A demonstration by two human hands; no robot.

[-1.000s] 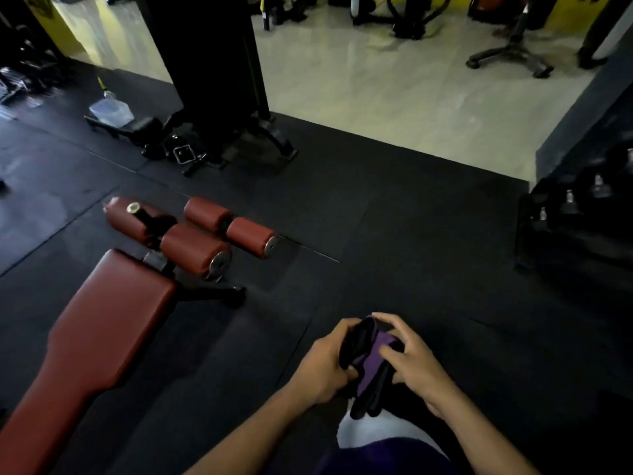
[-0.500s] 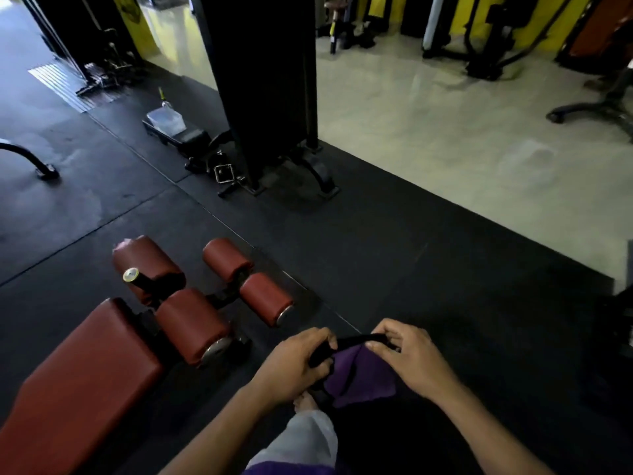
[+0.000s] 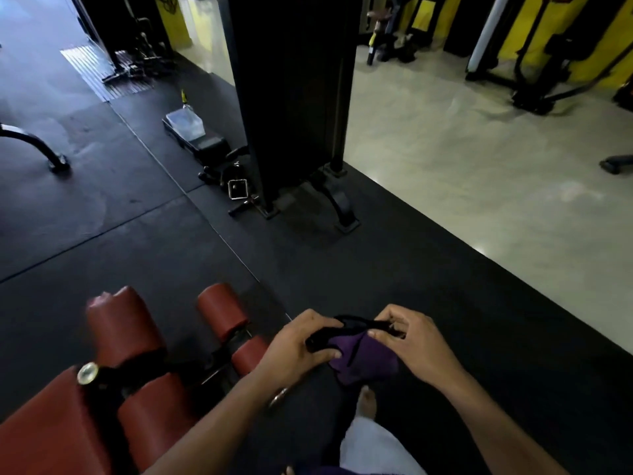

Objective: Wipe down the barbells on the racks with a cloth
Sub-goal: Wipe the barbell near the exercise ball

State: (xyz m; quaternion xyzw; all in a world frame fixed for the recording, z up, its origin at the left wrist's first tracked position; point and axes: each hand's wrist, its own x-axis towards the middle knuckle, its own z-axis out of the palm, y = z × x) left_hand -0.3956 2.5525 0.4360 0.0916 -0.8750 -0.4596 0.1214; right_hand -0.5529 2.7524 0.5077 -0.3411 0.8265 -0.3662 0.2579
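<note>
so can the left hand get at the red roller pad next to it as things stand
Probably yes for reach: the nearest red roller pad sits just beside the left hand with nothing between, but that hand is gripping the cloth.

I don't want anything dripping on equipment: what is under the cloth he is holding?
Under the cloth, held by the left hand and right hand, lie black floor mat and a bare foot. The mat directly beneath is covered.
</note>
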